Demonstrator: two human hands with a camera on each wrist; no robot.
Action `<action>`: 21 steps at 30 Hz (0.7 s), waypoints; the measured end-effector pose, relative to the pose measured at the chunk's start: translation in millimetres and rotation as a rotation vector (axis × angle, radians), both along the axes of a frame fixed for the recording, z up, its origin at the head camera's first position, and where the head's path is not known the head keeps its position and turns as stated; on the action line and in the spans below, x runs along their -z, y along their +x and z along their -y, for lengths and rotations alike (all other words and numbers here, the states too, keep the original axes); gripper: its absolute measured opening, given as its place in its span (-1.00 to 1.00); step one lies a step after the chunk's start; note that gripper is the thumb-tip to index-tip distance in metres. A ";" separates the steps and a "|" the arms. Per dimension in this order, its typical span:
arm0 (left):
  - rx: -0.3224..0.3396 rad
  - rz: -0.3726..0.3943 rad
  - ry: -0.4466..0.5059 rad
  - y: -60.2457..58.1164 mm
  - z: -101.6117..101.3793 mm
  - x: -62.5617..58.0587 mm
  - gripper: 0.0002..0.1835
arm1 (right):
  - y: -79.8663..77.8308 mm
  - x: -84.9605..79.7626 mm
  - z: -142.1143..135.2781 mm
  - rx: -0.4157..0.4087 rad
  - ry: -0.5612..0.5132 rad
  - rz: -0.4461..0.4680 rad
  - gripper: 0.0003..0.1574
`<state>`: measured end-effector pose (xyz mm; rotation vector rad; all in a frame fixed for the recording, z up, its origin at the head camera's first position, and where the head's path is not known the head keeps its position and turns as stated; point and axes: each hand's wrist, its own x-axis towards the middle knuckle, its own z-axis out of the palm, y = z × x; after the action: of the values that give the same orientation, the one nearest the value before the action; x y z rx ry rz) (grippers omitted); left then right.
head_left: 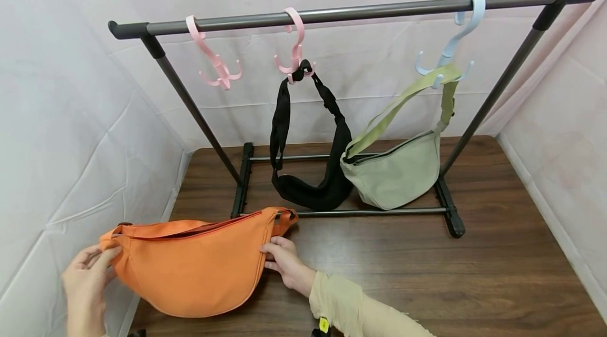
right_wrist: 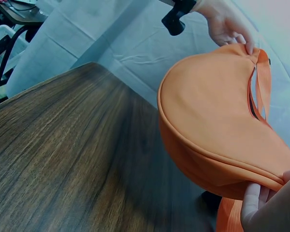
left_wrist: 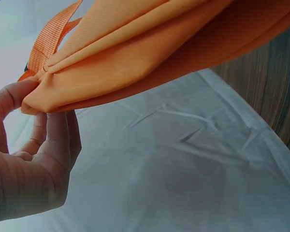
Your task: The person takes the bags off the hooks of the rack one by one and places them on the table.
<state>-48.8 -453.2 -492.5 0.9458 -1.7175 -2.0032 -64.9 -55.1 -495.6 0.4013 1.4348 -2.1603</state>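
Note:
An orange crescent-shaped shoulder bag [head_left: 194, 268] is stretched between my two hands at the front left, its red zipper edge facing up. My left hand [head_left: 88, 279] pinches the bag's left end between thumb and fingers, close to where the webbing strap [left_wrist: 48, 41] joins. At the other end, my right hand [head_left: 286, 263] grips the bag's side edge, thumb on the front and fingers behind. In the right wrist view, the bag [right_wrist: 208, 101] is held over the table and the right fingers [right_wrist: 251, 200] curl under its edge.
A dark metal rack [head_left: 360, 12] stands on the wooden table [head_left: 379, 274]. From its bar hang a bare pink hook [head_left: 220, 68], a second pink hook [head_left: 296, 42] carrying a black bag [head_left: 313, 195], and a light blue hook [head_left: 457, 42] carrying a sage green bag [head_left: 398, 174].

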 end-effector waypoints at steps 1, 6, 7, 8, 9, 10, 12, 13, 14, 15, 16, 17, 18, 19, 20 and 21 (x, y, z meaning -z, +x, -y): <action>0.023 0.012 -0.010 -4.2 -0.3 1.4 -0.66 | -0.3 0.6 -1.0 0.006 0.001 0.007 -0.88; 0.095 0.066 -0.070 -24.1 -6.2 4.5 -0.73 | -2.9 5.2 -3.4 0.036 0.000 0.054 -0.91; 0.107 0.088 -0.088 -26.1 -10.0 1.0 -0.76 | -3.8 6.4 -2.4 0.039 0.000 0.062 -0.92; 0.116 0.106 -0.106 -27.4 -15.9 -4.6 -0.78 | -4.6 7.9 -1.3 0.043 -0.002 0.069 -0.93; 0.124 0.143 -0.133 -28.4 -23.4 -12.5 -0.81 | -5.5 9.5 -0.2 0.047 -0.002 0.076 -0.94; 0.135 0.169 -0.156 -28.7 -32.6 -21.5 -0.84 | -6.5 11.3 1.0 0.051 -0.004 0.082 -0.95; 0.140 0.241 -0.193 -28.8 -52.7 -42.2 -0.86 | -8.2 15.0 3.1 0.055 0.002 0.090 -0.95; 0.151 0.279 -0.229 -28.1 -62.9 -51.9 -0.87 | -9.3 17.2 4.1 0.058 0.006 0.093 -0.96; 0.160 0.308 -0.258 -28.1 -71.2 -59.6 -0.88 | -10.2 19.0 4.8 0.061 0.012 0.096 -0.95; 0.168 0.339 -0.290 -28.3 -77.8 -65.1 -0.88 | -11.0 20.9 5.3 0.062 0.020 0.101 -0.95; 0.178 0.356 -0.319 -28.4 -82.9 -68.4 -0.91 | -11.6 22.6 5.7 0.062 0.026 0.103 -0.94; 0.185 0.376 -0.351 -29.0 -86.2 -69.8 -0.94 | -12.3 24.2 6.1 0.064 0.033 0.106 -0.93; 0.194 0.391 -0.383 -29.8 -87.7 -69.2 -0.91 | -13.1 26.2 6.6 0.063 0.035 0.106 -0.92; 0.203 0.400 -0.415 -31.0 -88.0 -67.5 -0.85 | -14.0 28.1 7.1 0.064 0.037 0.108 -0.90; 0.204 0.404 -0.425 -32.6 -87.7 -65.5 -0.82 | -14.9 29.9 7.5 0.062 0.040 0.111 -0.88; 0.204 0.410 -0.433 -34.3 -87.0 -63.5 -0.77 | -16.1 31.7 8.2 0.062 0.043 0.113 -0.86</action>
<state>-83.0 -366.1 -429.0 1.1097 -2.4275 -1.5052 -81.0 -63.3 -527.3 0.5810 1.4250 -2.1223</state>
